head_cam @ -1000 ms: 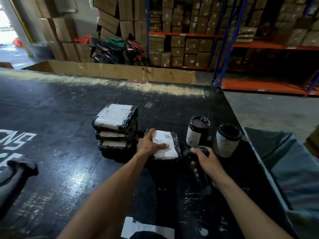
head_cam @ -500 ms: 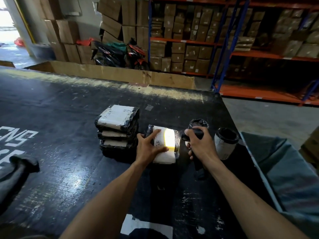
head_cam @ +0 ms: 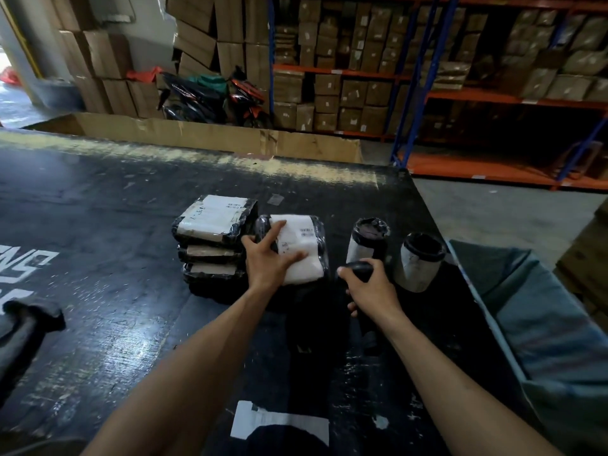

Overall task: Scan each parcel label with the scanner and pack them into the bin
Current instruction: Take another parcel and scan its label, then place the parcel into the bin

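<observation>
Head view: left hand pressed flat, fingers spread, on labelled parcel; right hand clenched around black scanner; black worktop beneath.

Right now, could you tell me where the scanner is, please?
The scanner is in the right hand, low over the black table, between the white-labelled parcel and two upright cylindrical parcels.

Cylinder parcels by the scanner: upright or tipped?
Upright. Both cylinder parcels stand on end on the table, black-wrapped tops facing up, beyond the right hand.
</observation>
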